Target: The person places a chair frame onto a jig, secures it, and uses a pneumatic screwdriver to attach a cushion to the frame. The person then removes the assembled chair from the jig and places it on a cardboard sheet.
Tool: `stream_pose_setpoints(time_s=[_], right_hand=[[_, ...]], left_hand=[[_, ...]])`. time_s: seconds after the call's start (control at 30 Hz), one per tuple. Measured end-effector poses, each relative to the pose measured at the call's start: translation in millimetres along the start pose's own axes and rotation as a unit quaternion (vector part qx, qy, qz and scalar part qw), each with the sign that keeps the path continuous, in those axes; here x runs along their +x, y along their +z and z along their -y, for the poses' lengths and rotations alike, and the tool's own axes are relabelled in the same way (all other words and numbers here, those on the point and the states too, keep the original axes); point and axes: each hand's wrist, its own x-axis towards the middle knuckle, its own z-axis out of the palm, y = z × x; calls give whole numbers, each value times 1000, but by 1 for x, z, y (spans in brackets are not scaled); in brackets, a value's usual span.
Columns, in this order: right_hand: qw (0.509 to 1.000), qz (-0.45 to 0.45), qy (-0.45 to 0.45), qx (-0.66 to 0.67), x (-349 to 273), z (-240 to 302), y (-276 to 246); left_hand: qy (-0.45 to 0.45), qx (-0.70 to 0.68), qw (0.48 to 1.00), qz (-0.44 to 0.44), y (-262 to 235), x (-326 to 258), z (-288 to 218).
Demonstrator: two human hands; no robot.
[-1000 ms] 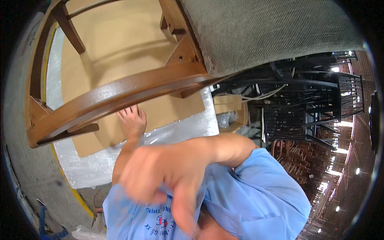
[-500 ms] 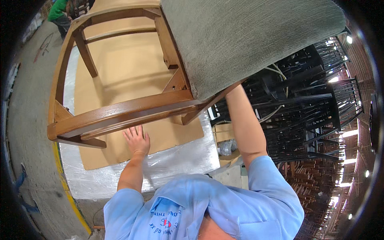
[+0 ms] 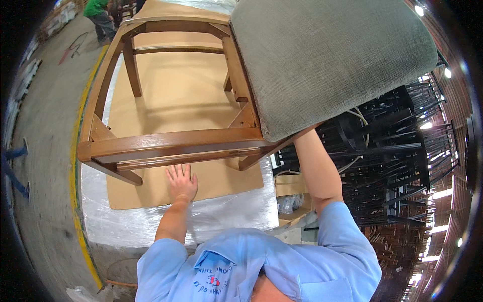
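Note:
A brown wooden chair frame (image 3: 191, 143) stands over a sheet of cardboard (image 3: 176, 110). Its seat opening has no cushion, so the corner blocks and the cardboard below show through. The upholstered grey-green chair back (image 3: 337, 65) leans out to the right. My left hand (image 3: 182, 185) lies flat on the cardboard beside the near rail, fingers spread and holding nothing. My right forearm (image 3: 318, 166) reaches up behind the lower edge of the back. That back hides my right hand, and whether it grips the chair cannot be seen.
Plastic-wrapped stacking (image 3: 231, 216) supports the cardboard. Many black chairs (image 3: 387, 146) are piled at the right, near an open carton (image 3: 297, 206) holding clear plastic. A yellow floor line (image 3: 75, 196) runs along the left. A person in green (image 3: 98, 15) stands at the far left; another's blue-clad legs (image 3: 15, 171) show at the left rim.
The view has shifted, so the chair appears farther right and a little lower in the picture. My left hand stays flat on the cardboard; my right arm still reaches behind the chair back.

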Motion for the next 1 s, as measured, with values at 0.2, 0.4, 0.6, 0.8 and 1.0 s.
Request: stream_pose_setpoints(time_s=[0.2,0.4,0.6,0.8,1.0], right_hand=[[1000,6,-2,7,2,-5,8],[1000,8,-1,8,-2,-2,5],[1000,5,-6,11,-3,-4,3],[1000,26,-3,10,7,0,-1],[998,26,20,50,-8,24,-50]], left_hand=[[6,-6,999,-38,6,1,4],[4,-9,999,-39,6,2,4],[10,-8,1000,-28,6,1,1],[-10,3,1000,10,6,1,6],[3,-28,999,-19,13,-3,11]])
